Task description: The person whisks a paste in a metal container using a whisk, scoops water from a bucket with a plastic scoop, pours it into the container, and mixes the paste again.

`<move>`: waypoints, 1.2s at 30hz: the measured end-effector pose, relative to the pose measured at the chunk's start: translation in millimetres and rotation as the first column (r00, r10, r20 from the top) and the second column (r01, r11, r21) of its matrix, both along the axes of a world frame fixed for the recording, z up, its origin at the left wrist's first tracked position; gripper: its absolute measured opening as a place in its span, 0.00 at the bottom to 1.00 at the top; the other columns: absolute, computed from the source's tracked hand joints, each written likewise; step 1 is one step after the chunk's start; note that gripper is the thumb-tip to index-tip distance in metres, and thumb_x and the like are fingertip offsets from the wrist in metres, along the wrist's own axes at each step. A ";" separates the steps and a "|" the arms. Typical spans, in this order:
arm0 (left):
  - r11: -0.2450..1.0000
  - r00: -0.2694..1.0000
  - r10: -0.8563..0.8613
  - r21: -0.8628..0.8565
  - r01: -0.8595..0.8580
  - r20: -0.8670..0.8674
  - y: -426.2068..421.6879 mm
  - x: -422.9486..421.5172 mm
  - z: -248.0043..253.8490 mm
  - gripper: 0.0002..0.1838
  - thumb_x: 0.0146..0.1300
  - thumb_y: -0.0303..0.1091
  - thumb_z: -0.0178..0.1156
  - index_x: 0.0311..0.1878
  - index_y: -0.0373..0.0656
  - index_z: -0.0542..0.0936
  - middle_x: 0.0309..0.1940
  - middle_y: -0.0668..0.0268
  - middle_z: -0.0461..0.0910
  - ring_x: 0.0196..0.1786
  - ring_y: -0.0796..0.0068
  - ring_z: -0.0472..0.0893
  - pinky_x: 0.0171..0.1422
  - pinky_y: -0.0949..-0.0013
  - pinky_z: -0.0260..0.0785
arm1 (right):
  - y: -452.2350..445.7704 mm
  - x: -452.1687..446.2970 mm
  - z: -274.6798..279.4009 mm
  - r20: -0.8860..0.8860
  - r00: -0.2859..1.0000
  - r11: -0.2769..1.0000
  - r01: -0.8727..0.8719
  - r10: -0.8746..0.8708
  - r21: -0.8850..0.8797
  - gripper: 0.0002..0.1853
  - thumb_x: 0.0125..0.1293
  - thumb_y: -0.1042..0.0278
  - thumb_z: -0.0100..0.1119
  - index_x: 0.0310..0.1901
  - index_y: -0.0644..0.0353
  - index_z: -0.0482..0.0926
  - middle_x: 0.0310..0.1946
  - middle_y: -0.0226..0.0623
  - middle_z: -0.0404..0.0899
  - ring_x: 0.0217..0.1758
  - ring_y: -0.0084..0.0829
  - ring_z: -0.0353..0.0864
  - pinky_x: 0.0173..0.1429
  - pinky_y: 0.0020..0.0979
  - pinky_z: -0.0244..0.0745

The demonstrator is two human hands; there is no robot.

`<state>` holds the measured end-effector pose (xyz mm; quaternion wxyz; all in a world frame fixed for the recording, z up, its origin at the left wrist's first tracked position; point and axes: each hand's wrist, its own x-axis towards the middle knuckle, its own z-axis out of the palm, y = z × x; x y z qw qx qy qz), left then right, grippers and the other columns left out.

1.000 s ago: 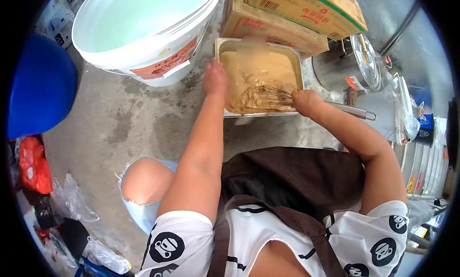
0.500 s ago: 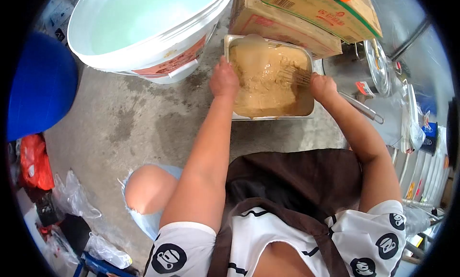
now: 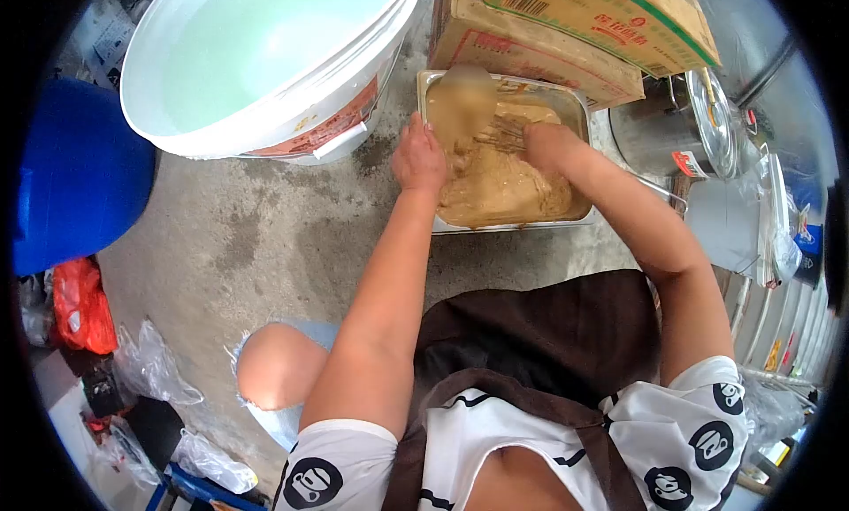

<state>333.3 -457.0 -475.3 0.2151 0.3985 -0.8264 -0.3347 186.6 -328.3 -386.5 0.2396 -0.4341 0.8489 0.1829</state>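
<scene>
A rectangular metal pan on the concrete floor holds a thick tan-brown paste. My left hand grips the pan's left rim, fingers closed over the edge. In my right hand is a wire whisk, held near where the wires meet the handle. The whisk's wires are sunk in the paste toward the pan's upper middle. Its metal handle runs out under my forearm to the right, ending in a loop beyond the pan. A blurred patch hides part of the paste at the upper left.
A large white bucket of pale green look stands at the upper left, near a blue barrel. Cardboard boxes sit right behind the pan. A lidded metal pot is at right; plastic bags lie at lower left.
My right hand and the whisk have moved left, from the pan's right edge further over the paste. My left hand stays on the rim. The whole view has shifted slightly.
</scene>
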 end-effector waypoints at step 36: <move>0.994 0.997 -0.003 0.109 -0.005 0.076 0.8 2.0 4.9 0.19 0.62 0.39 0.47 0.55 0.44 0.67 0.41 0.54 0.74 0.40 0.51 0.76 0.39 0.52 0.70 | 72.9 -11.8 11.6 -0.338 0.934 0.970 0.180 -0.116 0.165 0.08 0.56 0.69 0.50 0.35 0.58 0.79 0.36 0.42 0.81 0.43 0.36 0.81 0.44 0.35 0.75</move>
